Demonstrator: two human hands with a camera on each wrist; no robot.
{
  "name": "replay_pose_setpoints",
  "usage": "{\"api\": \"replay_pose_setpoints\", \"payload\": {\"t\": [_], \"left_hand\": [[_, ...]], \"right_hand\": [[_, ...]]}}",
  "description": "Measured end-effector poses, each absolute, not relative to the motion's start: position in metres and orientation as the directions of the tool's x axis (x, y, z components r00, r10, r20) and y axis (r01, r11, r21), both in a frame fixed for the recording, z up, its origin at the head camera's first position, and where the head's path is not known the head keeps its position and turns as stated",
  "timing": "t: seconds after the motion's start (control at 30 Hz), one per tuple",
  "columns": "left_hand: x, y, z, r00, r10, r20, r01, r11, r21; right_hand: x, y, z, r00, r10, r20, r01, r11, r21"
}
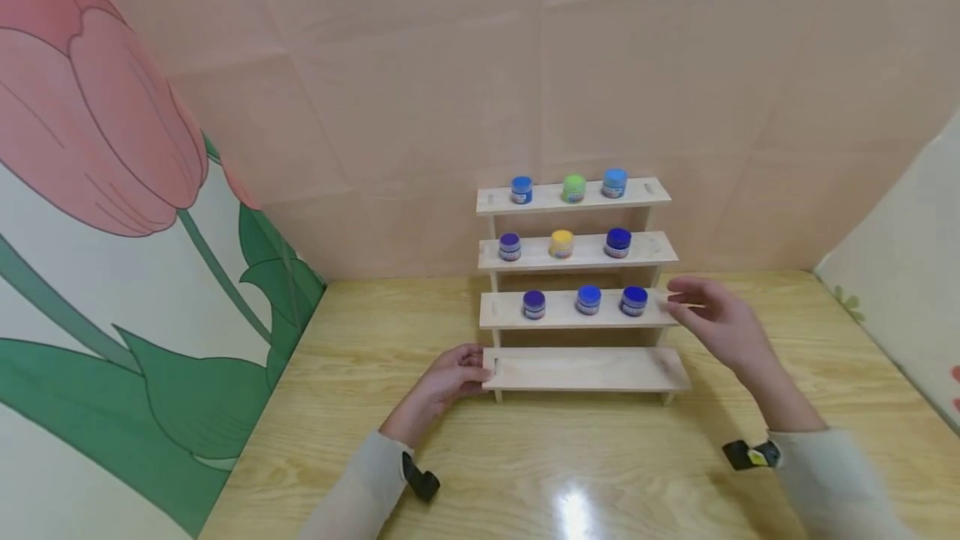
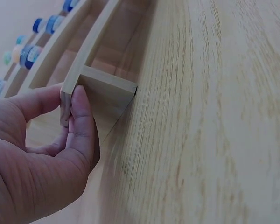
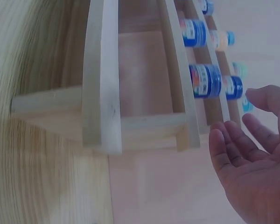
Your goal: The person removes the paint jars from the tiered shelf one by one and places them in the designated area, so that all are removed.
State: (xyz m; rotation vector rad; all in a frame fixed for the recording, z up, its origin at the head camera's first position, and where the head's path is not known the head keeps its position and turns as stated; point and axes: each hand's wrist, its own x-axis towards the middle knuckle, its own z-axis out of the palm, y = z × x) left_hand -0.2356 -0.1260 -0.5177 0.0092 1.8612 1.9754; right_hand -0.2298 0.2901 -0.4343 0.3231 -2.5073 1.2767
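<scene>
A pale wooden tiered display shelf (image 1: 585, 369) stands on the table. Its lowest step is bare, and each of the upper steps bears three small paint jars, among them a dark blue jar (image 1: 634, 301), a yellow jar (image 1: 562, 244) and a green jar (image 1: 573, 188). My left hand (image 1: 452, 375) pinches the left end of the lowest step between thumb and fingers, as the left wrist view shows closely. By the right end of the second step from the bottom, my right hand (image 1: 716, 323) hovers with loosely bent fingers and holds nothing.
The wood-grain table (image 1: 390, 315) reaches back to a pinkish-brown cloth backdrop (image 1: 412, 107). A wall panel with a printed tulip (image 1: 97, 107) rises on the left, and a white wall (image 1: 900, 248) on the right. Light glares off the table's front.
</scene>
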Motion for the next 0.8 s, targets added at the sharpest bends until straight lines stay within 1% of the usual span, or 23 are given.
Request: {"api": "replay_pose_setpoints", "payload": {"t": [0.17,0.4,0.6,0.8], "left_hand": [[-0.237,-0.126,-0.518,-0.911,0.309,-0.272,-0.294,-0.023,0.956],[-0.237,-0.126,-0.518,-0.905,0.322,-0.278,-0.301,-0.022,0.953],[-0.237,-0.126,-0.518,-0.906,0.319,-0.278,-0.300,-0.020,0.954],[-0.237,-0.126,-0.518,-0.906,0.316,-0.283,-0.303,-0.015,0.953]], "right_hand": [[-0.230,0.280,-0.432,-0.937,-0.088,0.338,-0.324,0.580,-0.747],[-0.232,0.271,-0.432,-0.965,-0.076,0.251,-0.244,0.608,-0.755],[-0.236,0.267,-0.435,-0.963,-0.075,0.259,-0.248,0.621,-0.743],[-0.238,0.262,-0.437,-0.953,-0.097,0.288,-0.285,0.615,-0.735]]}}
